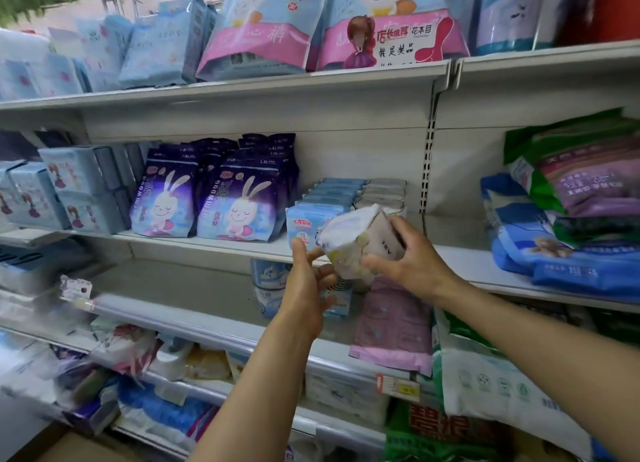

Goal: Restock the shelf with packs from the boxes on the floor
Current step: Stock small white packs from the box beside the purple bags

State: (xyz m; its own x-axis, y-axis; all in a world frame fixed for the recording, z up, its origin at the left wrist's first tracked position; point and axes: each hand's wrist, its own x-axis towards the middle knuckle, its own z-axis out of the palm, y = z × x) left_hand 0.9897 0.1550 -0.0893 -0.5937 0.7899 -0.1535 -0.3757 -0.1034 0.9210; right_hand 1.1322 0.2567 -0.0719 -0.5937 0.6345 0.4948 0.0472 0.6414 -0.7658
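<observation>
The white pack hides the front of the blue row behind it, and its print is too smeared to read. The right hand covers the pack's far end. Packs at far left blur into pale shapes. The green bag runs off the bottom edge; the top-shelf bags are cropped above.

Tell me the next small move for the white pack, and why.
Probably push the white pack forward onto the middle shelf, at the front of the grey row. The right hand grips it just off the shelf edge, tilted, beside the blue row; the left hand is open at its lower corner, ready to steady it.
</observation>
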